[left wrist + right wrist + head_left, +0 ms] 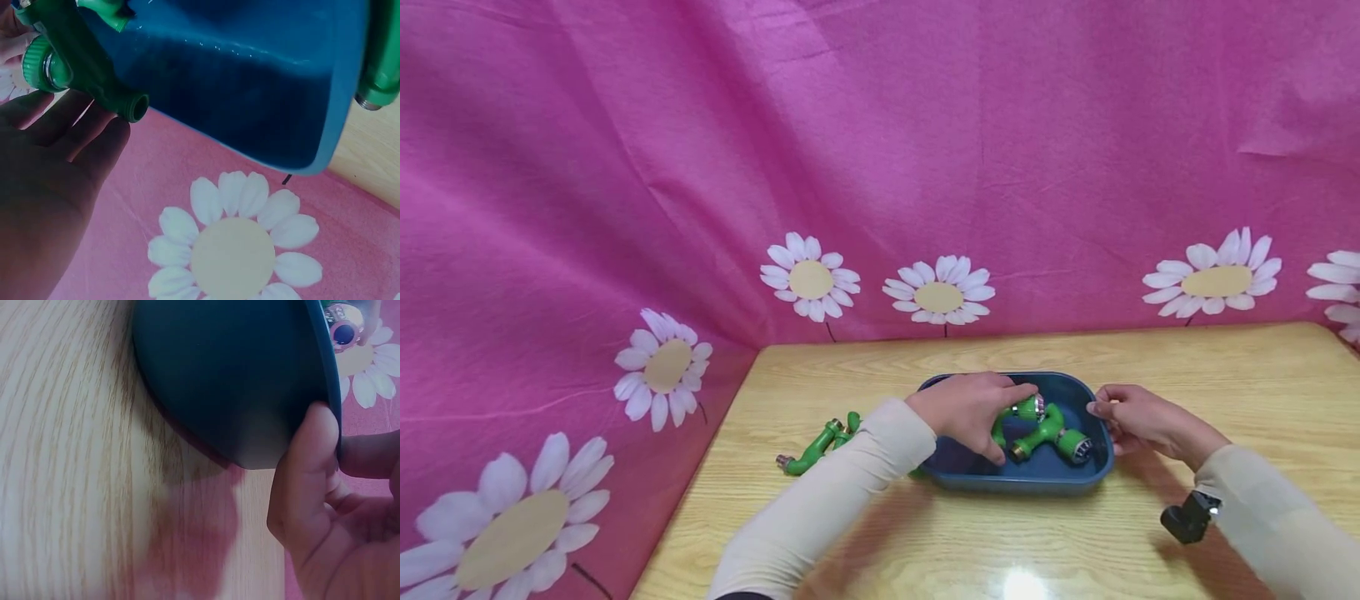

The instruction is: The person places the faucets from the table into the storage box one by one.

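Observation:
A dark blue basin [1015, 483] stands on the table. My left hand [966, 408] reaches over its left part and grips a green tap [81, 59], thumb and fingers on either side of it. The tap's ribbed collar and open round end show in the left wrist view. Another green tap [1047, 432], with a brass threaded end and a chrome-tipped knob, lies in the basin's right half. At the basin's right end my right hand [1138, 421] pinches the rim, and in the right wrist view its thumb lies on the outer wall [231, 369].
More green taps [812, 452] lie on the wooden table [970, 550] left of the basin, partly behind my left sleeve. A pink cloth [880, 150] with white daisies hangs behind and to the left of the table. A black wrist camera [1187, 517] sits at my right cuff.

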A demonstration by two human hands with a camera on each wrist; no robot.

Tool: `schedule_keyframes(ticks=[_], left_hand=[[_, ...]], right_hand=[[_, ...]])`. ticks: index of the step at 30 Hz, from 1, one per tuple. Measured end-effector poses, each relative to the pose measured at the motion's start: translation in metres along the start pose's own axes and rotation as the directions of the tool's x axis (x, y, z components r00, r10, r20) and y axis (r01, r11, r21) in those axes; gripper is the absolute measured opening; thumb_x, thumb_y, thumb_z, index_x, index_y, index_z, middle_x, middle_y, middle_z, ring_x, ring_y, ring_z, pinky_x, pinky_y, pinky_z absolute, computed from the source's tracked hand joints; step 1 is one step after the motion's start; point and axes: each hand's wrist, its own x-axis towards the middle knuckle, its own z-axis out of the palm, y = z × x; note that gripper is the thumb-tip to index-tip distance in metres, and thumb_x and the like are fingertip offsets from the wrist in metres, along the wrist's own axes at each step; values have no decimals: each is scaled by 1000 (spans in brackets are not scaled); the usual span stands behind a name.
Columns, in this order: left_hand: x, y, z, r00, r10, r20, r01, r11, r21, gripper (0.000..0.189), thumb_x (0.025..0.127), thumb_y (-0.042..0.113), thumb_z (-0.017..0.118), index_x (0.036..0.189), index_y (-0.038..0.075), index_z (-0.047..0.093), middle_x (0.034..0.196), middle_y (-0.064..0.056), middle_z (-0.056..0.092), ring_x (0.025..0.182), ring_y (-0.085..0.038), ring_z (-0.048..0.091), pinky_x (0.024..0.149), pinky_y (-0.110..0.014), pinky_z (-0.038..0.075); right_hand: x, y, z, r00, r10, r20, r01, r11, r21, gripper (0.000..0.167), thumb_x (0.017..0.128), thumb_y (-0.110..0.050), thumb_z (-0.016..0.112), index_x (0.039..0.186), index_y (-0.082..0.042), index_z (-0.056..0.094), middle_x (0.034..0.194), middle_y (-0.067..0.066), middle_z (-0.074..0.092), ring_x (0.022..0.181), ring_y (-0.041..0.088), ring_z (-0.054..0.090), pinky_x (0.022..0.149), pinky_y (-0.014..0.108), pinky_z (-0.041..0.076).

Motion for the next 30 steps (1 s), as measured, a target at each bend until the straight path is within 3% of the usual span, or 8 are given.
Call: schedule_keyframes(ticks=[9,17,25,30], left_hand=[[11,0,4,999,32,14,-32,999,23,101,74,57,80,155,23,31,140,5,56,125,-10,55,106,-24,46],[18,0,11,1000,19,24,-19,1000,-1,98,74,56,81,154,25,33,135,7,57,120,-8,55,101,-22,48],[24,-1,17,999,38,4,-39,996,79,96,74,57,80,153,26,35,135,8,58,124,-8,53,108,-22,43],[25,-2,22,1000,12,22,-14,993,118,98,75,57,80,155,26,33,143,7,55,131,-10,50,113,-26,41]], right_hand=[[-3,-3,1,1000,2,0,-2,1000,4,14,104,-14,44,94,-5,48,68,-2,49,61,7,54,56,22,54],[-3,-4,2,1000,-10,1,10,1000,-3,14,104,-14,42,94,-5,46,69,-2,48,62,7,54,56,23,55],[-3,-3,1,1000,-11,-5,11,1000,-4,15,103,-13,43,91,-7,45,69,-2,46,62,8,54,56,23,54],[-2,-1,2,1000,0,-10,0,1000,-6,14,104,-13,43,92,-6,45,69,-2,47,63,8,54,57,24,55]])
